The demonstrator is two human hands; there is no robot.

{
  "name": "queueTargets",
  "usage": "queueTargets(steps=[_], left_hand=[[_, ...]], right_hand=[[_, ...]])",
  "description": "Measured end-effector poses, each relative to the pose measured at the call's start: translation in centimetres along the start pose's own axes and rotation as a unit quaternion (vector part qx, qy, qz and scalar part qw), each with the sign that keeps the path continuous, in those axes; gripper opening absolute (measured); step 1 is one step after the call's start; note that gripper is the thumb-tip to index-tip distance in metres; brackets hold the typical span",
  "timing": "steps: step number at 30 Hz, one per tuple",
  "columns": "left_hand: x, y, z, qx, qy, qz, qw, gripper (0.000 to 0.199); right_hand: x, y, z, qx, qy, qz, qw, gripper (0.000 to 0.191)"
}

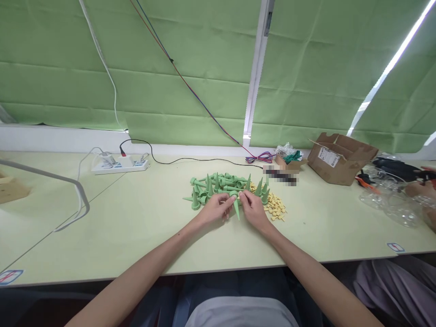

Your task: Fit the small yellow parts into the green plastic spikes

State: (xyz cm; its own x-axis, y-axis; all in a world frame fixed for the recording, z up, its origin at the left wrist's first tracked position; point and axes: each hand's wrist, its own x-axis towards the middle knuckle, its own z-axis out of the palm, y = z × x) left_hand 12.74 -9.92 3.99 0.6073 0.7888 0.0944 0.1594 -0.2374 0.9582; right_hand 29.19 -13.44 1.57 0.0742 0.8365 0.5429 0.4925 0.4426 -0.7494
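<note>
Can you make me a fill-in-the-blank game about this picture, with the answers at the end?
1. The left hand holds a cone next to the right hand; the cone's colour is ____.
2. The tiny pieces heaped on the table, much smaller than the cone, are coloured ____.
3. Of left and right, the labelled cardboard box stands on the picture's ____.
4. The colour of the power strip is ____.

Missing words: green; yellow; right; white.
</note>
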Motion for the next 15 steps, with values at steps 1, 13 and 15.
queueTargets(steps=[1,13,15], left_hand=[[-0.12,0.21,0.11,0.020,0.016,0.020,0.999,0.046],[-0.04,0.08,0.25,0.216,0.109,0.166,0.956,0.030],[0.01,-0.02,0.20,0.234,0.110,0.196,0.946,0.028]], right_hand=[[0.02,0.05,0.01,0.004,0.003,0.001,1.000,0.037],[0.14,0.50,0.22,0.085,0.001,0.039,0.996,0.040],[0.16,0.47,0.23,0.101,-0.005,0.049,0.994,0.042]])
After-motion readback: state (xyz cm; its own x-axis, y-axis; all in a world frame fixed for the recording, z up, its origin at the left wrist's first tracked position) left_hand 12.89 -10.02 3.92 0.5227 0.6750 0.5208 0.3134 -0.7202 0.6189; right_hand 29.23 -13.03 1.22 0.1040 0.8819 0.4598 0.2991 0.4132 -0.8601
